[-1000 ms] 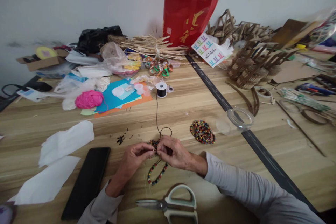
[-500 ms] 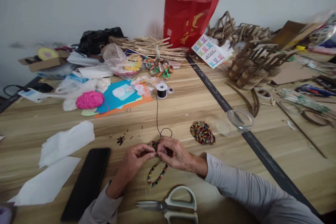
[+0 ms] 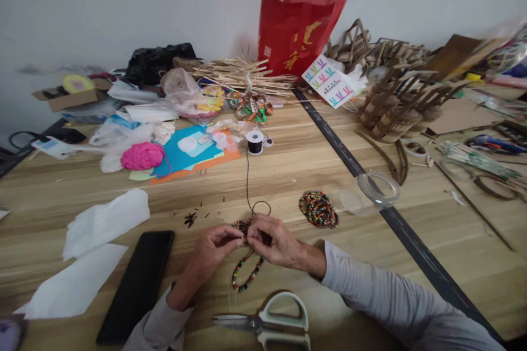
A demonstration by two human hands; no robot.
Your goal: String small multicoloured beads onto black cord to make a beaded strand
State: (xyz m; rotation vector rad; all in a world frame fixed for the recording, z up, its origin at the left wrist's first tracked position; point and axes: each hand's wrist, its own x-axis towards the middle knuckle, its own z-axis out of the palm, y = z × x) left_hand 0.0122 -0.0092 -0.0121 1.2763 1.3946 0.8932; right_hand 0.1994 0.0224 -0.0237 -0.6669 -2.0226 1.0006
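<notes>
My left hand [image 3: 218, 244] and my right hand [image 3: 272, 241] meet fingertip to fingertip above the table, both closed in a pinch. Between them runs a thin black cord [image 3: 247, 181], coming from a white spool of black cord [image 3: 255, 143] and making a small loop just behind my right hand. The very spot being pinched is mostly covered by my fingers. A string of multicoloured beads [image 3: 242, 287] hangs in a loop below my hands onto the wood. More beads [image 3: 242, 225] show behind my fingertips. Scissors with pale handles [image 3: 284, 315] lie close to me.
A coiled pile of bead strings [image 3: 318, 209] lies right of my hands. To the left are a black phone [image 3: 135, 288], white paper sheets [image 3: 109, 219] and short black cord scraps [image 3: 190, 220]. Farther back stand pink yarn [image 3: 142, 156], a red bag [image 3: 298, 24] and small woven baskets [image 3: 389, 120].
Both hands keep the same pinch at the same place. The whole view has shifted very slightly; nothing on the table has been moved.
</notes>
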